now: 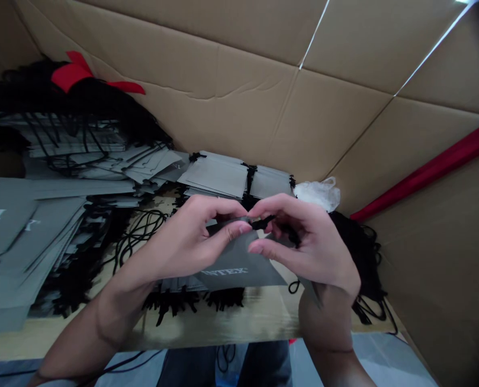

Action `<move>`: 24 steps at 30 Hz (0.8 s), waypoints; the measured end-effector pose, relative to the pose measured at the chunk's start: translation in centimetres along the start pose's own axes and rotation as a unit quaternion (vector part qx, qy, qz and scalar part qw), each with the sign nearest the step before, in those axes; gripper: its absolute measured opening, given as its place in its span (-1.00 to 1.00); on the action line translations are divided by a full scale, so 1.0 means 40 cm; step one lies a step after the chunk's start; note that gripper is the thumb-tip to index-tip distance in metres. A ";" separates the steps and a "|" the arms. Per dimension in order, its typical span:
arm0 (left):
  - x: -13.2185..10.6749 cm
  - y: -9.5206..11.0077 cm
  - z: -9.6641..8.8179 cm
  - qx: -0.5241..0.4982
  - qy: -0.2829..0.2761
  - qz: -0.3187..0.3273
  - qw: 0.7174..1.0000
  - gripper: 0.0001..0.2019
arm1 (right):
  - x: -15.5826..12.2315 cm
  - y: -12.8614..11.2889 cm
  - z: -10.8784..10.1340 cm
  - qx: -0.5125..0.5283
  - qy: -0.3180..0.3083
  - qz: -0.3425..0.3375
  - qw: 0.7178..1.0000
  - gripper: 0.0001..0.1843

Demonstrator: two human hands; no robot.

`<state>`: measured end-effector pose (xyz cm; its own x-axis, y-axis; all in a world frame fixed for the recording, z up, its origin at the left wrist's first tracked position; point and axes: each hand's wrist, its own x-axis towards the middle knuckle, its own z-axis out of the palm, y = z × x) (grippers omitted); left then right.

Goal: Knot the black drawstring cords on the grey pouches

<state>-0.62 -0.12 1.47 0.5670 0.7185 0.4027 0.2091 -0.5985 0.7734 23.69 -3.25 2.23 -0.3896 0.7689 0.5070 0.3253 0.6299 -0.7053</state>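
Note:
My left hand (201, 231) pinches the top edge of a flat grey printed piece (231, 258) between thumb and forefinger. White letters, partly covered, run near its lower edge; whether it is a bag or a single sheet I cannot tell. Close against it, my right hand (307, 236) has its fingers curled around a black cord (261, 223) at that same edge. The right thumb is a little apart from the forefinger, whose tip meets the left fingertips. Beneath the held piece, more grey pieces with black cord ends (173, 301) lie on the table.
Piles of grey pieces (54, 231) with black cords cover the left side. Two neat stacks (219, 174) stand behind my hands, beside a clear plastic bag (318, 193). A bundle of black cords (356, 252) lies right. Cardboard walls (239, 80) enclose the table (263, 317).

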 end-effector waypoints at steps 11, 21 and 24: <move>0.002 0.014 0.000 -0.017 -0.046 0.059 0.997 -0.82 | 0.003 -0.019 0.008 0.066 0.008 0.035 0.997 -0.79; -0.009 0.022 -0.012 -0.125 -0.087 0.100 0.983 -0.79 | 0.014 -0.019 0.023 0.238 -0.021 0.063 0.969 -0.72; -0.014 0.030 -0.015 -0.074 -0.044 0.088 0.992 -0.80 | 0.013 -0.020 0.019 0.228 -0.016 0.057 0.972 -0.70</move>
<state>-1.20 -1.03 2.46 0.6526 0.5706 0.4986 -0.0140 -0.6488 0.7608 22.59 -3.44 2.70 -0.4030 0.8219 0.4027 -0.0447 0.4218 -0.9056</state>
